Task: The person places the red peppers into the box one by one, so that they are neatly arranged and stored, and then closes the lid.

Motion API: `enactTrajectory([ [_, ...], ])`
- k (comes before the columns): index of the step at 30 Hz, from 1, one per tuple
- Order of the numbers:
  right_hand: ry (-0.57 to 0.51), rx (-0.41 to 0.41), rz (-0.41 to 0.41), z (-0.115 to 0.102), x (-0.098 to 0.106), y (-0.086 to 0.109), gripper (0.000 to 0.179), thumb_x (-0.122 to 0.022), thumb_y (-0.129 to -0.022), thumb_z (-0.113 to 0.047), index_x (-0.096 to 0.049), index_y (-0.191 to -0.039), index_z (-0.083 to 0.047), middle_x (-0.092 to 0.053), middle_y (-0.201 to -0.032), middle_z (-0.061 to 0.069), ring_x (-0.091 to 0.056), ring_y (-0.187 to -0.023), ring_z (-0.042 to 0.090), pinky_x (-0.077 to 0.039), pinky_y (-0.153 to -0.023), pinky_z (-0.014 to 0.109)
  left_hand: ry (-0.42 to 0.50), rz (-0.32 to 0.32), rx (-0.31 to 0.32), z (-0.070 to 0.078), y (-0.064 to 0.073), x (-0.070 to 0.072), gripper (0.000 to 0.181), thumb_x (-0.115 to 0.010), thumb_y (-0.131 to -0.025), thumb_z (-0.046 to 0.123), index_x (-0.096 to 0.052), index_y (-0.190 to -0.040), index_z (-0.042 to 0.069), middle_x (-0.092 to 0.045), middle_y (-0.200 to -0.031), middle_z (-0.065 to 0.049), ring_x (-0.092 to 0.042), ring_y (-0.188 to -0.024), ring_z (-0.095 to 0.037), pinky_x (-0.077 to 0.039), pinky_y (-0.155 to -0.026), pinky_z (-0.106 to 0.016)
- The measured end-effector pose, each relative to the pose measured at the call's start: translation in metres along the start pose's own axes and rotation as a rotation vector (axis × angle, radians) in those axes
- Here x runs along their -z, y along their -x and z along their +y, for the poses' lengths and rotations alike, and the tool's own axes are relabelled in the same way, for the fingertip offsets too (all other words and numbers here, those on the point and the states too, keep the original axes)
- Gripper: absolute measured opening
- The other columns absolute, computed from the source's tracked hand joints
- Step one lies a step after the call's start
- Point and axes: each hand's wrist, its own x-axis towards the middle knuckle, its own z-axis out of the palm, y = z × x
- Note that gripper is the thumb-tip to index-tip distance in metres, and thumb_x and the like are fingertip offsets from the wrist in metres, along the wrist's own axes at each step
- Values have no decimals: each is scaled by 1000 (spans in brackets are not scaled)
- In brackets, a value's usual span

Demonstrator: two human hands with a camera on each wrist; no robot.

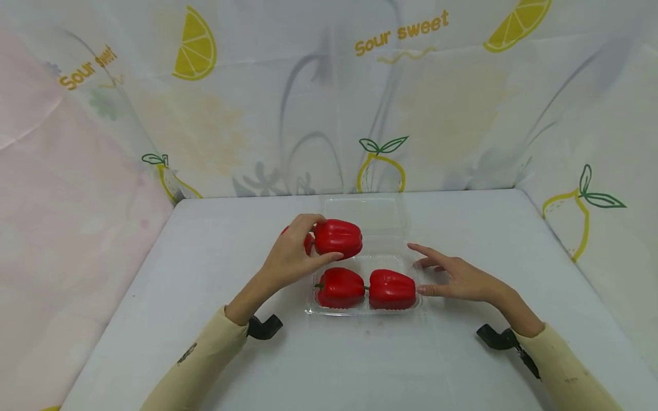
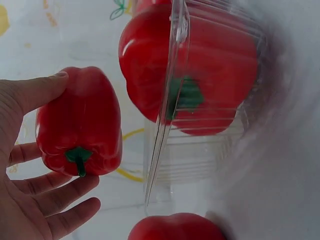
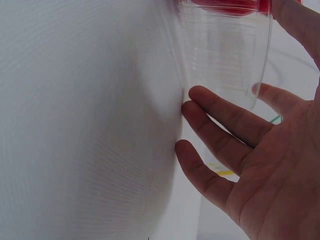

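Observation:
My left hand [image 1: 292,254] grips a red bell pepper [image 1: 337,238] between thumb and fingers, held up over the back left of a clear plastic box [image 1: 315,308]. In the left wrist view this pepper [image 2: 82,117] shows its green stem. Two more bell peppers lie along the box's front half, a left one [image 1: 340,287] and a right one [image 1: 392,289]. Behind my left hand, partly hidden, is another bell pepper [image 1: 308,242]. My right hand [image 1: 457,278] is at the box's right side, its fingers spread and fingertips right at the wall [image 3: 225,60].
The box's clear lid [image 1: 365,214] lies folded open toward the back of the white table [image 1: 231,228]. A cloth backdrop [image 1: 452,114] with lemon prints rises behind the table and along both sides. Black straps [image 1: 264,327] sit at both wrists.

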Motion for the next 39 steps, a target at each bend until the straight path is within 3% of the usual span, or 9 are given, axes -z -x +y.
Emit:
enactTrajectory([
  [9, -11, 9, 1, 1, 0, 0, 88, -74, -84, -45, -26, -156, -27, -58, -132, 11, -54, -121, 39, -49, -88, 62, -48, -66, 55, 16, -4, -21, 65, -83, -78, 39, -52, -130, 13, -55, -123, -2, -56, -100, -13, -56, -75, -29],
  [22, -8, 5, 1, 1, 0, 0, 89, -74, -83, -45, -26, -156, -24, -59, -131, 10, -54, -120, 38, -50, -87, 60, -31, -51, 130, 33, -9, -44, 69, -84, -78, 34, -50, -134, 14, -55, -128, -4, -58, -105, -16, -56, -78, -31],
  [30, -12, 9, 1, 0, 0, 0, 88, -73, -84, -45, -27, -155, -23, -59, -131, 9, -54, -120, 38, -49, -88, 61, -8, -54, 128, 44, -11, -55, 70, -83, -80, 32, -48, -137, 12, -55, -128, -6, -59, -104, -17, -56, -80, -32],
  [39, -9, 16, 0, 1, 0, 0, 87, -73, -85, -44, -27, -156, -23, -59, -131, 9, -55, -120, 38, -49, -88, 61, -11, -72, 169, 53, -12, -65, 72, -82, -81, 30, -45, -139, 12, -54, -128, -7, -59, -106, -21, -57, -81, -36],
])
